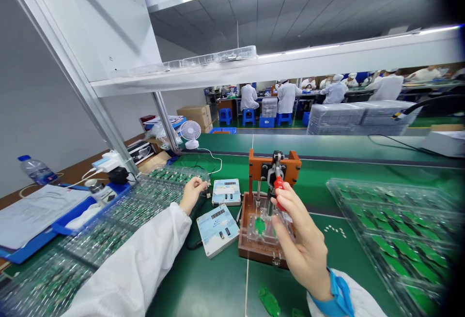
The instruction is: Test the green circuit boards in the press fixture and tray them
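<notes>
My right hand [301, 244], with a blue wrist strap [336, 295] below it, has its fingers curled over the red handle [279, 188] of a toggle clamp. The clamp sits on an orange test fixture [256, 167] with a brown base. Inside the fixture, a green circuit board [259, 225] lies on a clear plate, partly behind my hand. My left hand [194, 194] is closed in a pinch at the right edge of a clear tray of circuit boards [145, 210]; whatever its fingertips hold is too small to tell. Two white meter boxes [218, 230] stand between my hands.
More boards fill a clear tray [392, 230] at the right. Small white pieces [334, 231] and a loose green board [269, 301] lie on the green mat. A small fan [191, 133] stands behind, under a shelf [203, 67]. People in white coats [288, 97] sit farther off.
</notes>
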A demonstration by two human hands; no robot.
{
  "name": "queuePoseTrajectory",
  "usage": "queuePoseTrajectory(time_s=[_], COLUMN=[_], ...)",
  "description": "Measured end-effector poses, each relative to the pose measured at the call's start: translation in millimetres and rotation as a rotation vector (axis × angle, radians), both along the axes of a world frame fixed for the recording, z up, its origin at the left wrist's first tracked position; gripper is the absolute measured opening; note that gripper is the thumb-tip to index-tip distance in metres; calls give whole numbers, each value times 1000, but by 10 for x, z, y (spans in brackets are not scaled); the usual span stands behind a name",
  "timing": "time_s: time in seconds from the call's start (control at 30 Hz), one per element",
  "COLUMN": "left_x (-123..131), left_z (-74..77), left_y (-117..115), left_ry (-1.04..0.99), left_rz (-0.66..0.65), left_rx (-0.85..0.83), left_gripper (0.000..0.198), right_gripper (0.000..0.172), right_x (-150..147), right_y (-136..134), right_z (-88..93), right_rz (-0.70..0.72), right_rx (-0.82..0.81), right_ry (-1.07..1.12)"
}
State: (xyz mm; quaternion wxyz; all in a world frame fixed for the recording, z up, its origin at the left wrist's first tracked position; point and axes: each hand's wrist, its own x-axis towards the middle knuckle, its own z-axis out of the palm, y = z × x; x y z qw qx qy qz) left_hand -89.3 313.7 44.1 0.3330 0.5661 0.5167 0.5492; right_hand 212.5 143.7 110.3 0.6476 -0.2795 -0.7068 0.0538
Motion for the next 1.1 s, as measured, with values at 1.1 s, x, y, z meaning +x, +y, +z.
queuePoseTrajectory(time_s=[1.1], left_x=[55], left_z=[25], left_y=[-57], left_ry=[-34], left_rz=[-62], left_rx=[-29], left_gripper=[47], right_gripper=[66], right_x=[-62], right_y=[3], right_z=[-70], right_rz=[-18], right_rx=[-20], right_ry=[8])
